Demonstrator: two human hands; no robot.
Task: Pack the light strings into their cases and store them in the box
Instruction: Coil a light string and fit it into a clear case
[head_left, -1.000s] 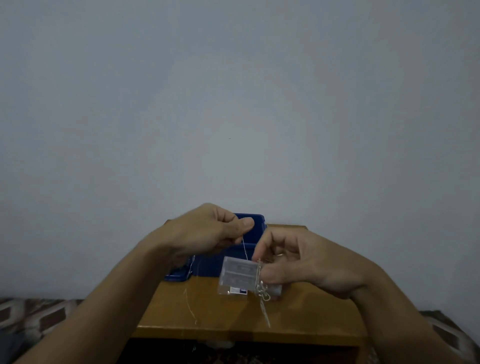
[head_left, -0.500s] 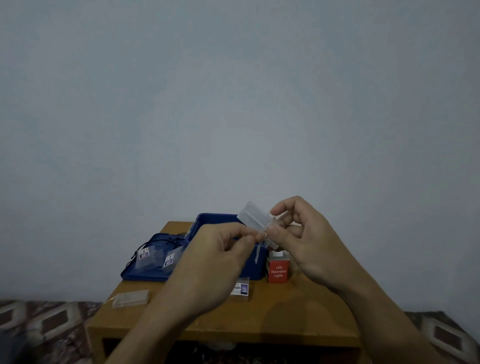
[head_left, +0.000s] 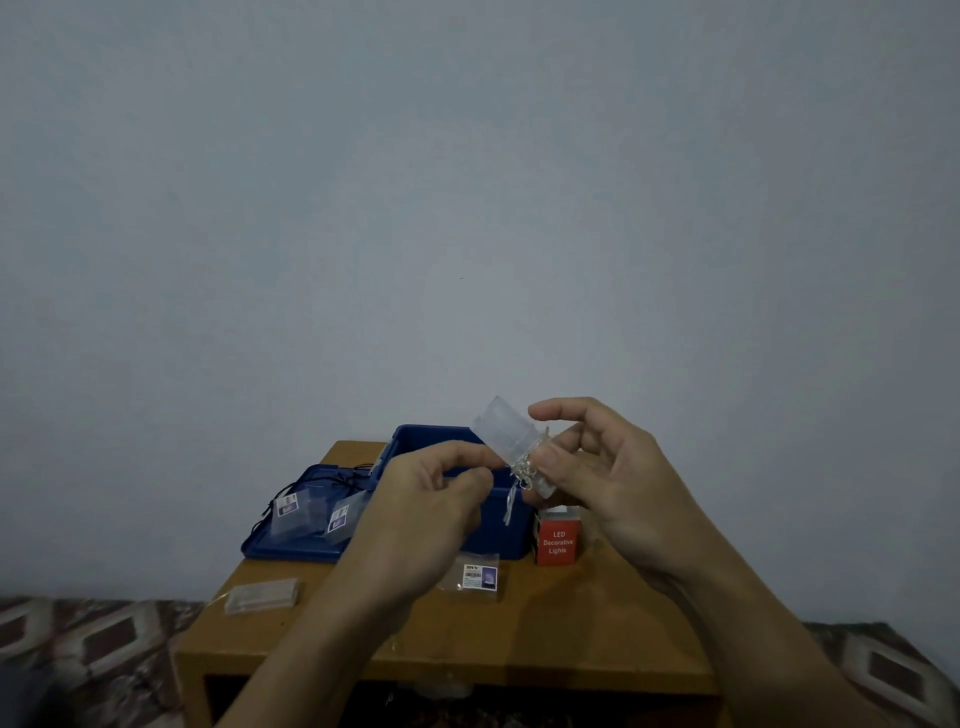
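My right hand (head_left: 608, 478) holds a clear plastic battery case (head_left: 506, 434) tilted up above the blue box (head_left: 498, 530), thumb pressed on its lower end. Thin silver light string wire (head_left: 522, 470) is wound round that end, with a loose tail hanging down. My left hand (head_left: 431, 499) pinches the wire just left of the case. The blue box stands open on the wooden table (head_left: 571, 623), its lid (head_left: 291, 545) lying flat to the left.
Two clear bags with labels (head_left: 311, 514) lie on the lid with dark wire. Another clear case (head_left: 262, 596) sits at the table's left front. A small labelled bag (head_left: 475, 577) and a red LED lights carton (head_left: 557, 540) stand by the box. Patterned floor surrounds the table.
Both hands rose from low over the table to above the box, and the case tipped from flat to tilted upward. My left hand moved in close to the wound wire.
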